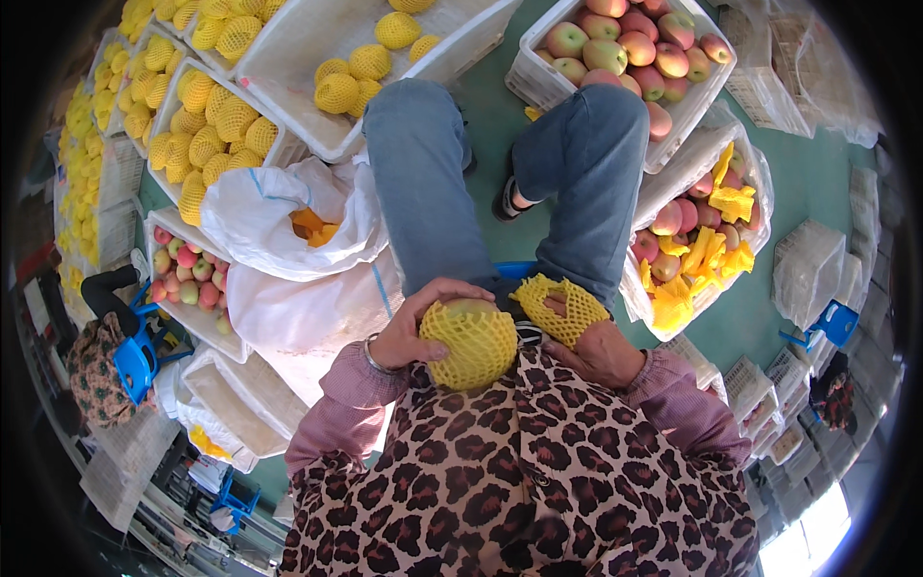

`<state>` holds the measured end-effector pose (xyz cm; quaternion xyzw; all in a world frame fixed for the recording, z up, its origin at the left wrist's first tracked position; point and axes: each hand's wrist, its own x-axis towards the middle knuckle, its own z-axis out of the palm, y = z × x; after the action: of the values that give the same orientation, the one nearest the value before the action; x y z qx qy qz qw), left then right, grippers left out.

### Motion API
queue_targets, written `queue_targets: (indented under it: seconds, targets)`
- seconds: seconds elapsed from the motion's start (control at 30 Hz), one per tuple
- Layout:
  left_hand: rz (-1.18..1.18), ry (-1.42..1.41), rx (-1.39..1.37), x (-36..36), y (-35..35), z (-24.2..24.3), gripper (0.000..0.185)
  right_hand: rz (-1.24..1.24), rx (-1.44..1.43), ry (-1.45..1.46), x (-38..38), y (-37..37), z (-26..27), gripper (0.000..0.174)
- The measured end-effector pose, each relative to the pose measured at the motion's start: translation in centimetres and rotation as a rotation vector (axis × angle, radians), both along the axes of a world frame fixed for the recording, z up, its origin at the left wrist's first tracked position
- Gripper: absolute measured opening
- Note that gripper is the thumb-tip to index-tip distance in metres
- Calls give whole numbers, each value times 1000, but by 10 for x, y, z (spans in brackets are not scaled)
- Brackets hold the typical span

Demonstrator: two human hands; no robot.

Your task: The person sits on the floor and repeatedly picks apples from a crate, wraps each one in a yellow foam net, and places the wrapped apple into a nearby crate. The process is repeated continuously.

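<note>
My left hand (414, 328) grips an apple in a yellow foam net sleeve (472, 346), held above my lap; a bit of bare fruit shows at the sleeve's top. An empty yellow foam net (566, 310) is stretched over the fingers of my right hand (606, 353), close beside the netted apple. Past my left knee a white plastic crate (296, 72) holds several netted apples (369, 63). Beyond my right knee stands a crate of bare apples (638, 47). Nearer on the right, a plastic-lined crate (634, 288) contains apples (667, 216) and loose yellow foam nets (703, 252).
A white woven sack (288, 216) with yellow-orange material inside stands against my left leg. Crates of netted apples (216, 130) line the far left, with a crate of bare apples (191, 274) below. A person (108, 360) sits by a blue chair (137, 364) at left.
</note>
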<state>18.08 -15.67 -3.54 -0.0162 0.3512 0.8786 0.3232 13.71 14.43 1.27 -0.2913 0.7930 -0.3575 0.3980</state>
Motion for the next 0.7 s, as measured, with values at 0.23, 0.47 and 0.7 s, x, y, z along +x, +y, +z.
queue_targets:
  seconds: [0.23,0.47,0.7]
  targets:
    - [45,-57,71,0,6,3,65,-58,62,-33,3,3,0,51]
    - [268,-234,130,-4,16,8,43,-519,-110,-250,7,1,-27,52]
    - [211,-289,-250,-29,40,15,39,-425,-335,-146,-68,-59,54,49]
